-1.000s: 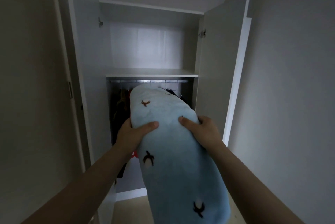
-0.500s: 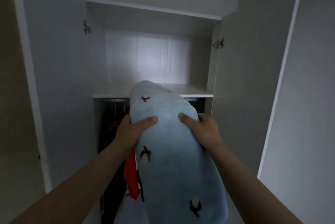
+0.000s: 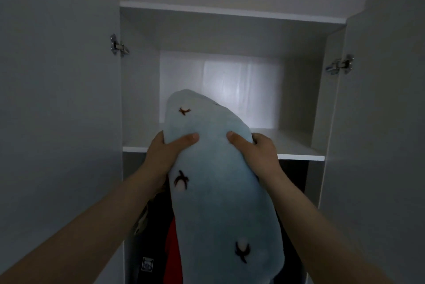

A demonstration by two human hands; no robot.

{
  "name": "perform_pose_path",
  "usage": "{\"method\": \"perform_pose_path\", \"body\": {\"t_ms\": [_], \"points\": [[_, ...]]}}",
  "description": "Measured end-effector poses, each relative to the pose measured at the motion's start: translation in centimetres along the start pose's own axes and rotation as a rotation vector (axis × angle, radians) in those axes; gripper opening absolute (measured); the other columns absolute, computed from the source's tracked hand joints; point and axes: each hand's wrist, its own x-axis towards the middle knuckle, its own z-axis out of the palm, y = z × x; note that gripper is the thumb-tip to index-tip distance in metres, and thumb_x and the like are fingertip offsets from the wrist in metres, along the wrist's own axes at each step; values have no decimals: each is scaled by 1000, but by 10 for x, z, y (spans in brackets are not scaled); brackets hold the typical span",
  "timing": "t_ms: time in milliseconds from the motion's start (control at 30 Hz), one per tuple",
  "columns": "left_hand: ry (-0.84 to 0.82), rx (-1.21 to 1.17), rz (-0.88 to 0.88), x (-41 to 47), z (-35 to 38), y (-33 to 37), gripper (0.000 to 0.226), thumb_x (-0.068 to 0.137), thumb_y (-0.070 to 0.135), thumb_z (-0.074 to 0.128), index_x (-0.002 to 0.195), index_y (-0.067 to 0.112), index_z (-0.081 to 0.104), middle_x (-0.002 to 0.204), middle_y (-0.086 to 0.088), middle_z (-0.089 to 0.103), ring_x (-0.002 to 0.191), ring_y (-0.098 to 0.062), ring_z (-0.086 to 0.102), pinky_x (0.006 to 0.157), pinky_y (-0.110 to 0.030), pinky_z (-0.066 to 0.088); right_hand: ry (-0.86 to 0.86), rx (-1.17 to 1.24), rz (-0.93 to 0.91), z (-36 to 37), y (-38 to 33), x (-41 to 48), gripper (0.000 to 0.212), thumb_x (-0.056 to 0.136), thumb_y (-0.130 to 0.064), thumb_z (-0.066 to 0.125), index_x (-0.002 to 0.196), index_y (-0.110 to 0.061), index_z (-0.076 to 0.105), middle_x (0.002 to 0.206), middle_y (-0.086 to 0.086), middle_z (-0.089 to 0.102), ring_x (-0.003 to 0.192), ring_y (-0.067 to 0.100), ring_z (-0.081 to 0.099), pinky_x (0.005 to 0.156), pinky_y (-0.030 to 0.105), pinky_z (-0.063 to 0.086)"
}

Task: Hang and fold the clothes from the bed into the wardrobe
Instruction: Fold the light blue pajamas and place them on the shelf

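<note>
1. Your folded light-blue fleece bundle [image 3: 220, 191] runs lengthwise away from you. Its far end tilts upward and points at the wardrobe's upper compartment, beyond your fingertips.
2. It looks soft and rounded, and is dotted with small dark bird-like motifs.
3. Your left hand [image 3: 163, 157] and right hand [image 3: 259, 155] clasp its two sides just ahead of the white shelf [image 3: 299, 154] edge, thumbs on top and fingers hidden underneath.
4. Below your fingers, a red garment [image 3: 171, 251] hangs in the dark lower section.

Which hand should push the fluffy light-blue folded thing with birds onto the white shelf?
Probably the right hand, only just. It and the left hand both grip the light-blue folded fleece at the white shelf, but more bare shelf shows on the right.
</note>
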Motion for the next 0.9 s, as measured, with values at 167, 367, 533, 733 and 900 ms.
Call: {"method": "perform_pose_path", "body": {"t_ms": [167, 367, 533, 733, 900], "points": [[36, 12, 13, 66, -26, -15, 49, 57, 38, 83, 102, 19, 72, 97, -5, 75, 87, -26, 72, 77, -42, 58, -8, 24, -16, 42, 14, 57, 41, 77, -53, 69, 82, -13, 66, 83, 0, 68, 79, 17, 64, 70, 31, 49], [31, 44, 77, 155, -66, -11, 45, 60, 35, 81, 101, 20, 71, 96, -3, 75, 86, -24, 72, 72, -39, 59, -2, 37, -54, 102, 8, 131, 38, 76, -53, 70, 67, -18, 58, 67, -6, 62, 64, 12, 59, 60, 26, 42], [-22, 98, 111, 228, -90, -9, 44, 66, 35, 79, 107, 23, 69, 100, 0, 74, 89, -21, 72, 76, -38, 58, 27, 74, -66, 145, 11, 191, 39, 76, -55, 69, 74, -17, 60, 76, -3, 65, 72, 16, 62, 66, 31, 48], [1, 112, -20, 287, -111, -58, 34, 78, 21, 74, 111, 14, 68, 103, -7, 73, 92, -26, 70, 79, -40, 58, -13, 15, 24, 189, 59, 239, 46, 81, -55, 64, 86, -10, 63, 84, 2, 64, 81, 19, 61, 67, 31, 47], [54, 87, -248, 321, -117, -95, 28, 81, 17, 72, 108, 8, 67, 101, -12, 72, 85, -23, 70, 68, -30, 57, -124, -127, 150, 206, 98, 281, 55, 83, -60, 59, 86, -5, 64, 89, 9, 63, 86, 26, 60, 68, 29, 39]]}}
